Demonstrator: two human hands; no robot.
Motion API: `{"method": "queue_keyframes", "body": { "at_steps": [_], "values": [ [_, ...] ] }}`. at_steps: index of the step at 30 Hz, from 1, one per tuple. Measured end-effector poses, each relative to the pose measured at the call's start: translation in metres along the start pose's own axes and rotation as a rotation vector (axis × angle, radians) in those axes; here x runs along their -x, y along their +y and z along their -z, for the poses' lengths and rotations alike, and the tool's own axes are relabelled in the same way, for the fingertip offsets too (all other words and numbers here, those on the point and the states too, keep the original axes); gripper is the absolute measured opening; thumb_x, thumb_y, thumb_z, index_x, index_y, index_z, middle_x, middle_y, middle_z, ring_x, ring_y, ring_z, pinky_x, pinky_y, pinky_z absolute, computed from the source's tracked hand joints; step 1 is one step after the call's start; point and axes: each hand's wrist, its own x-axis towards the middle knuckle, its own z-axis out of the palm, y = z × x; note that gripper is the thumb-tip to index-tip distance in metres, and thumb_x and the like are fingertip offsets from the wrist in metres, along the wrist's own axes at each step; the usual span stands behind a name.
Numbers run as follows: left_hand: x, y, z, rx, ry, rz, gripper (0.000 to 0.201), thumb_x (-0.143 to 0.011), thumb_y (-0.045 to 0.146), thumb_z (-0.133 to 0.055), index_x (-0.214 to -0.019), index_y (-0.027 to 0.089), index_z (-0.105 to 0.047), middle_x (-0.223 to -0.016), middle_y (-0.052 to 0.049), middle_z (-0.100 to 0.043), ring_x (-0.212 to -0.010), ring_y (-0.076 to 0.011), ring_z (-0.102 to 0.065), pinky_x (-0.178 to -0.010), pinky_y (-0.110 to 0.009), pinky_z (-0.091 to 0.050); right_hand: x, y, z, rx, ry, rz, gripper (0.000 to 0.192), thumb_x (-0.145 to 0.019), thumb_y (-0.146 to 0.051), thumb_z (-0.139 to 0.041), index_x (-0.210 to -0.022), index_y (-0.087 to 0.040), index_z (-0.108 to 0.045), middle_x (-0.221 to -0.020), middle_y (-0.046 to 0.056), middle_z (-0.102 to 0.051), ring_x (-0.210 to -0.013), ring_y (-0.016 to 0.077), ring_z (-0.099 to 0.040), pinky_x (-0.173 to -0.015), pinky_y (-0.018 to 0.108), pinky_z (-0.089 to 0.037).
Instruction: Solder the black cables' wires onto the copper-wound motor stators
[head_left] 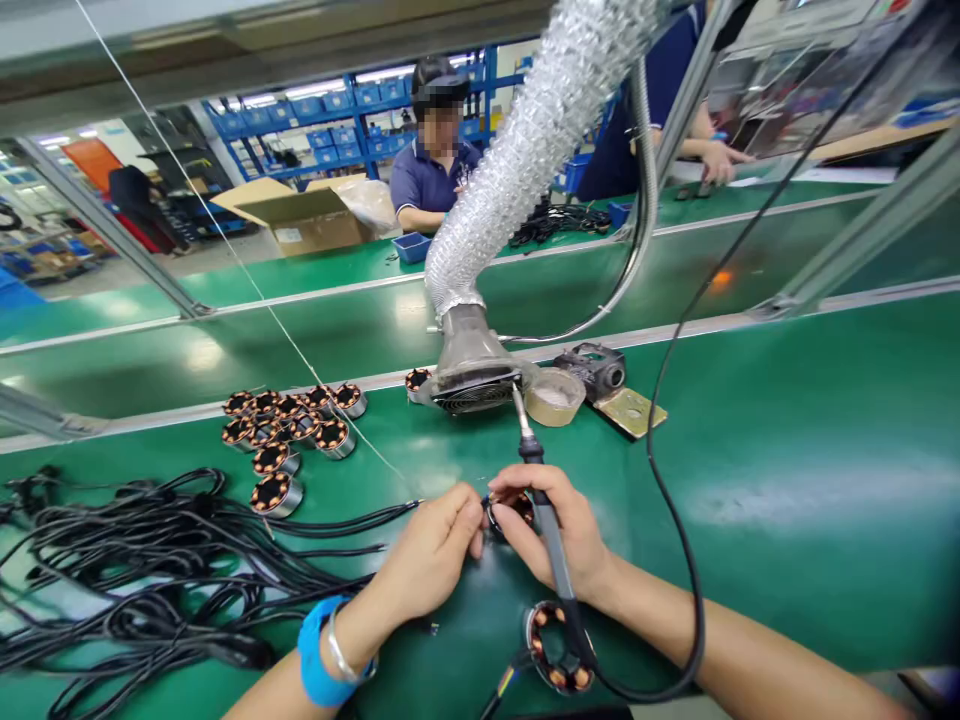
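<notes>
My right hand (574, 530) is closed with a soldering iron (551, 535) lying across it, the metal tip pointing forward to the fume hood's grille. Its thumb and forefinger also touch a copper-wound motor stator (519, 508), partly hidden by the fingers. My left hand (431, 550) is pinched at the stator's left side; what lies between its fingertips is hidden. A thin pale strand (285, 330) runs down from the upper left toward this hand. Black cable ends (386, 515) reach it from the left. A second stator (559, 648) with a cable attached lies nearer me.
Several stators (292, 425) stand at the back left, above a heap of black cables (135, 570). A fume hood (472, 360) on a foil duct (517, 140) hangs ahead, beside a tape roll (555, 395) and an iron stand (600, 375). A co-worker (435, 160) sits opposite.
</notes>
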Motion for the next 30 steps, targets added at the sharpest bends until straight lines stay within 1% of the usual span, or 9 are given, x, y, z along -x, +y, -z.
{"method": "queue_keyframes", "body": {
  "at_steps": [4,8,12,15,18,21,24,27,30],
  "values": [
    [0.003,0.002,-0.001,-0.053,0.038,-0.035,0.04,-0.101,0.045,-0.032,-0.076,0.018,-0.048,-0.067,0.002,-0.054,-0.065,-0.0121,-0.048,-0.065,-0.024,-0.036,0.001,-0.005,-0.001,-0.003,-0.022,-0.002,0.03,-0.084,-0.009,-0.059,-0.11,-0.024,-0.052,-0.089,0.001,-0.066,-0.069,0.0089,-0.066,-0.067,0.019,-0.056],
    [0.003,-0.003,-0.002,-0.026,0.046,-0.031,0.043,-0.1,0.047,-0.034,-0.073,0.018,-0.05,-0.067,0.002,-0.053,-0.065,-0.0122,-0.047,-0.064,-0.024,-0.035,0.002,-0.007,-0.001,-0.014,-0.031,-0.025,0.03,-0.084,-0.012,-0.061,-0.109,-0.024,-0.052,-0.088,0.0,-0.066,-0.069,0.0093,-0.066,-0.066,0.019,-0.056],
    [-0.004,-0.01,0.0,0.166,-0.053,0.038,0.055,-0.098,0.055,-0.034,-0.064,0.016,-0.052,-0.056,0.002,-0.048,-0.052,-0.0103,-0.041,-0.054,-0.023,-0.031,0.003,-0.008,-0.004,-0.043,-0.029,-0.05,0.03,-0.084,-0.011,-0.06,-0.108,-0.026,-0.052,-0.088,0.0,-0.066,-0.068,0.01,-0.067,-0.064,0.021,-0.057],
    [-0.008,-0.013,0.004,0.3,-0.145,0.069,0.051,-0.094,0.059,-0.041,-0.071,0.015,-0.055,-0.056,0.001,-0.054,-0.05,-0.0102,-0.046,-0.052,-0.022,-0.035,0.002,-0.009,-0.006,-0.087,-0.037,-0.036,0.03,-0.084,-0.009,-0.057,-0.108,-0.027,-0.051,-0.083,-0.001,-0.067,-0.062,0.0099,-0.066,-0.06,0.021,-0.056],
    [-0.008,-0.015,0.009,0.298,-0.195,0.033,0.047,-0.093,0.058,-0.045,-0.077,0.015,-0.055,-0.063,-0.002,-0.061,-0.056,-0.0116,-0.054,-0.057,-0.022,-0.041,0.001,-0.009,-0.006,-0.065,-0.017,0.005,0.031,-0.081,-0.009,-0.058,-0.107,-0.026,-0.052,-0.081,0.0,-0.067,-0.062,0.0107,-0.065,-0.06,0.022,-0.055],
    [-0.006,-0.019,0.011,0.263,-0.215,0.03,0.045,-0.095,0.056,-0.044,-0.078,0.016,-0.053,-0.065,-0.002,-0.061,-0.047,-0.008,-0.047,-0.047,-0.02,-0.033,0.001,-0.009,-0.006,-0.046,-0.002,0.033,0.034,-0.078,-0.008,-0.06,-0.106,-0.025,-0.053,-0.085,0.001,-0.068,-0.066,0.0117,-0.065,-0.063,0.023,-0.055],
    [-0.005,-0.023,0.009,0.244,-0.165,0.001,0.045,-0.095,0.055,-0.044,-0.075,0.015,-0.053,-0.06,0.001,-0.056,-0.047,-0.0069,-0.037,-0.049,-0.02,-0.028,0.0,-0.009,-0.007,-0.048,0.009,0.04,0.034,-0.077,-0.008,-0.059,-0.105,-0.025,-0.053,-0.083,0.001,-0.067,-0.068,0.0122,-0.065,-0.065,0.024,-0.055],
    [-0.006,-0.022,0.005,0.224,-0.077,-0.04,0.046,-0.094,0.054,-0.047,-0.07,0.015,-0.053,-0.058,0.001,-0.053,-0.056,-0.0096,-0.041,-0.058,-0.021,-0.032,-0.001,-0.009,-0.007,-0.05,0.016,0.041,0.035,-0.076,-0.008,-0.058,-0.105,-0.026,-0.053,-0.083,0.001,-0.067,-0.067,0.0121,-0.064,-0.065,0.024,-0.055],
    [-0.005,-0.018,0.002,0.193,-0.012,-0.041,0.043,-0.094,0.052,-0.048,-0.073,0.016,-0.055,-0.061,0.001,-0.053,-0.06,-0.0107,-0.043,-0.06,-0.022,-0.033,-0.003,-0.009,-0.006,-0.054,0.014,0.036,0.036,-0.075,-0.008,-0.058,-0.106,-0.025,-0.053,-0.084,0.001,-0.067,-0.067,0.0117,-0.064,-0.063,0.024,-0.054]
  ]
}}
